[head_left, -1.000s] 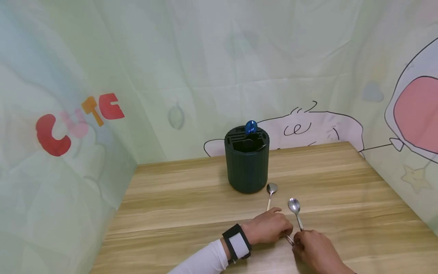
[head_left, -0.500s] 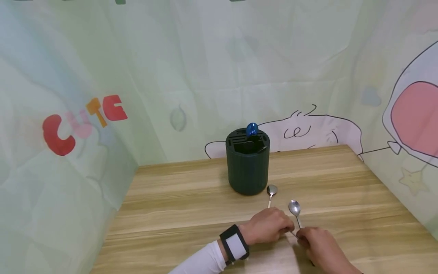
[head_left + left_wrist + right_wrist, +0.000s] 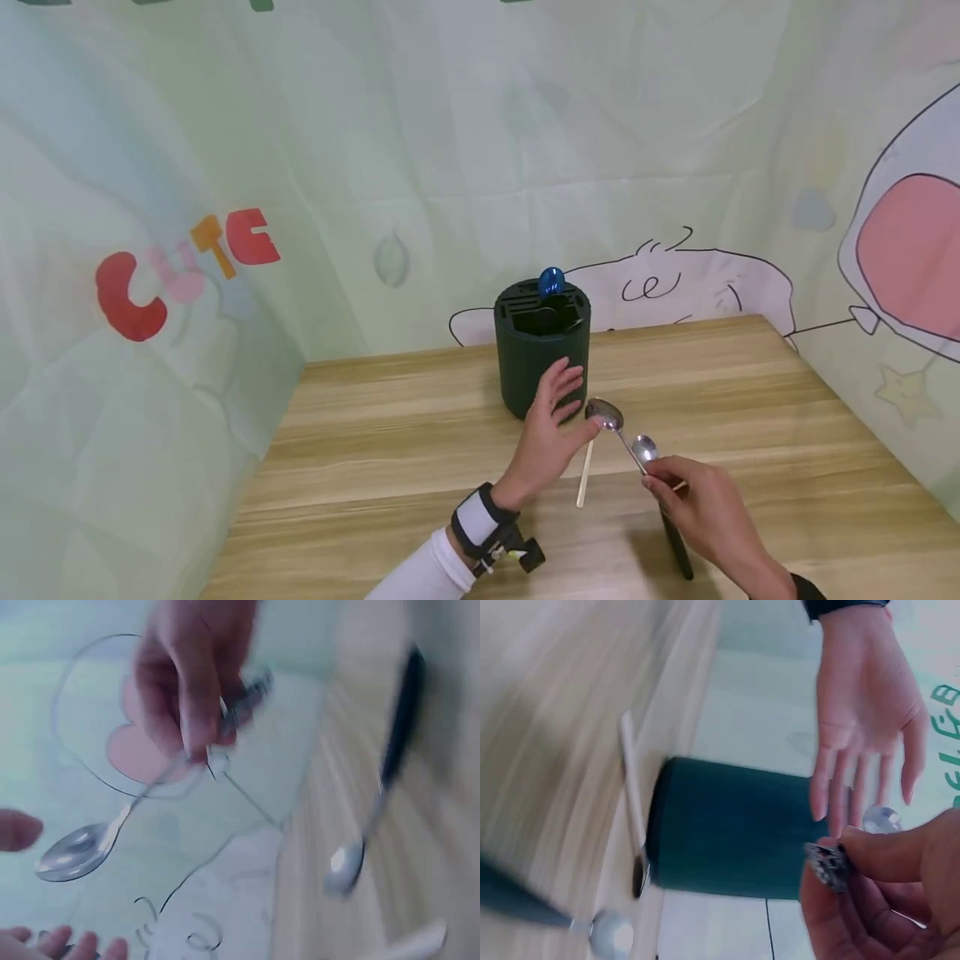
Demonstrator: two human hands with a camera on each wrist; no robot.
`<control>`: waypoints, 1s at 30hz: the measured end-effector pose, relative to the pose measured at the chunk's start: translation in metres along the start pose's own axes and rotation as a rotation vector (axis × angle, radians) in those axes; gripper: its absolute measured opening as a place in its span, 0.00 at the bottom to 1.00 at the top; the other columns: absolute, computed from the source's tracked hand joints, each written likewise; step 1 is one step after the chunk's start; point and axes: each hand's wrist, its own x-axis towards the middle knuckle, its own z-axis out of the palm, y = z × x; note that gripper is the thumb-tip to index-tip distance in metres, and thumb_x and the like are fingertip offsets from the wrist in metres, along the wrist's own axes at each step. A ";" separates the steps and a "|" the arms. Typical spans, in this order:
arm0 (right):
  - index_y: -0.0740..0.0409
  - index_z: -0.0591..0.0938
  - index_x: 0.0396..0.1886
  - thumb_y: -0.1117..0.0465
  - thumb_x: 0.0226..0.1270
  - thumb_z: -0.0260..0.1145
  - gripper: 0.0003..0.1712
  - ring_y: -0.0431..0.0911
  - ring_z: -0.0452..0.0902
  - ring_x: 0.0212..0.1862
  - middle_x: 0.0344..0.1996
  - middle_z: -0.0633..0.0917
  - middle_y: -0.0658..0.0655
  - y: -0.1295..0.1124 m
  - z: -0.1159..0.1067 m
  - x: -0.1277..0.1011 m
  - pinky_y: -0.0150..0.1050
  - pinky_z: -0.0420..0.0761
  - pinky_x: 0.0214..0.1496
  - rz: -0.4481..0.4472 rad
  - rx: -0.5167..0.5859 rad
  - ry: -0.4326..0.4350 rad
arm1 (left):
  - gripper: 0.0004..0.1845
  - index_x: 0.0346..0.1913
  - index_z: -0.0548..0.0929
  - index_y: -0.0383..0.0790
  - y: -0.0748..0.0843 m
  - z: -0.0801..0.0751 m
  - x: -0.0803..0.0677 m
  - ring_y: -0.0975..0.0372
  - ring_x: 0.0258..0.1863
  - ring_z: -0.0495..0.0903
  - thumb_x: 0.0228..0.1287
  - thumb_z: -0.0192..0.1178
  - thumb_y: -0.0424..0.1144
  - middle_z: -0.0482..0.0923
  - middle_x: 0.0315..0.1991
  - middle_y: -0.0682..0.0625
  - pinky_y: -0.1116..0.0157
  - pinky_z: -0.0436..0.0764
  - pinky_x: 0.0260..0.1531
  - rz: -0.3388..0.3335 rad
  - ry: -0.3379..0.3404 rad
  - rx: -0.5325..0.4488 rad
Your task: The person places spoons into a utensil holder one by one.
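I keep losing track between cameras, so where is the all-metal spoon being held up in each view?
Head: spoon right of centre, raised by the right hand.
Left wrist: spoon lower left, bowl hanging down-left.
Right wrist: only its handle end shows, pinched.
Shared landmark: black-handled spoon lying on the table.

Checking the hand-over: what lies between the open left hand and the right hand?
Head view: the lifted spoon, pinched by the right hand, reaches toward the left hand.
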 end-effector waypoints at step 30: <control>0.53 0.86 0.46 0.60 0.65 0.69 0.10 0.32 0.81 0.36 0.38 0.89 0.50 -0.029 -0.002 0.050 0.30 0.83 0.35 -0.059 0.174 0.000 | 0.09 0.45 0.85 0.31 0.010 -0.004 -0.018 0.69 0.36 0.83 0.64 0.64 0.32 0.84 0.41 0.35 0.62 0.87 0.37 -0.107 -0.005 -0.112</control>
